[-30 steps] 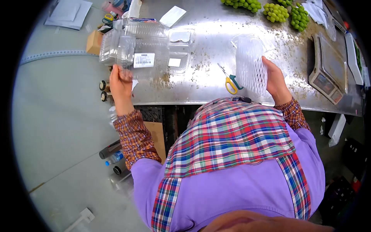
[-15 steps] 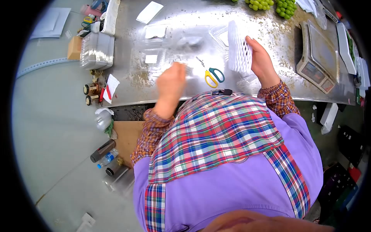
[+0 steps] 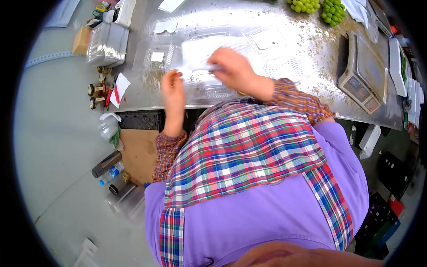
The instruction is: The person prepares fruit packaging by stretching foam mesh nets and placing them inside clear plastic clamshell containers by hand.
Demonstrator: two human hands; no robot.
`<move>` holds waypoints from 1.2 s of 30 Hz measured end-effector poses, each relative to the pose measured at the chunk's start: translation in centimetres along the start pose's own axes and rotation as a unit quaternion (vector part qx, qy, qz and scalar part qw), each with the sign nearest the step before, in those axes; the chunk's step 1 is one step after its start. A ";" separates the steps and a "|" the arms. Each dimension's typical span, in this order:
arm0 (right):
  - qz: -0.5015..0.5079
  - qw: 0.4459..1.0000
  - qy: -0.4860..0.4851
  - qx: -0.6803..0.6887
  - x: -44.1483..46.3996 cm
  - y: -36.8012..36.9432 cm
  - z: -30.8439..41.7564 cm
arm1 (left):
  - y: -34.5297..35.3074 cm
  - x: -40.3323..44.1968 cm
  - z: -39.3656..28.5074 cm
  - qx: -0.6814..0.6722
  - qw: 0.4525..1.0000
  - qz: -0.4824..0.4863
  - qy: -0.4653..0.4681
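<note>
My right hand (image 3: 233,71) is closed on the white foam net (image 3: 202,52), which is blurred and stretches over the middle of the steel table. Just left of it is my left hand (image 3: 172,86), raised near the net's lower left end; its fingers are smeared by motion. Clear plastic trays lie around, one with a white label (image 3: 157,57) at the left, another clear tray (image 3: 213,89) below the net. Only a bit of the scissors' yellow handle (image 3: 241,93) shows beneath my right wrist.
Green grapes (image 3: 332,12) lie at the back right, beside a scale (image 3: 364,71). Stacked clear containers (image 3: 106,44) stand at the left edge, with red-handled pliers (image 3: 116,94) and small jars (image 3: 95,90) below. Bottles (image 3: 112,173) are lower left.
The stacked clear containers were released by my left hand at the left edge, and it came back toward the middle. My right hand moved left with the foam net, over the scissors.
</note>
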State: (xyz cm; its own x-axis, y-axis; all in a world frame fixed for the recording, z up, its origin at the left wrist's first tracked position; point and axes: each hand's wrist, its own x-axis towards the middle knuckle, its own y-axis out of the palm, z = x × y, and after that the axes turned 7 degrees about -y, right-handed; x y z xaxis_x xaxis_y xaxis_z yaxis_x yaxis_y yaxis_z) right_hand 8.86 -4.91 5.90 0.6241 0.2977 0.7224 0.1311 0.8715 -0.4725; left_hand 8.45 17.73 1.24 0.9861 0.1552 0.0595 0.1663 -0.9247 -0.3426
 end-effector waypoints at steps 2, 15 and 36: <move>0.131 0.991 -0.002 0.019 -2.6 4.4 -1.8 | -2.5 -0.5 -0.6 -0.080 0.991 -0.077 -0.077; 0.451 0.879 0.123 0.097 -6.2 6.8 -3.2 | 4.5 0.6 1.1 0.195 0.934 0.292 0.066; -0.086 0.879 0.452 -0.126 -0.2 -33.5 -9.8 | 3.6 -1.4 3.2 0.356 0.898 0.239 0.099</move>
State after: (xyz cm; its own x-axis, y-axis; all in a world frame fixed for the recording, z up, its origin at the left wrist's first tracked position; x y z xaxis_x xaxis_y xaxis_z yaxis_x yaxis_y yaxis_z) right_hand 11.92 -37.96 16.61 0.9203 -0.3606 0.1517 0.3790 0.7258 -0.5740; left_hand 7.68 15.33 -3.08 0.9371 -0.3305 -0.1121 -0.2473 -0.4024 -0.8814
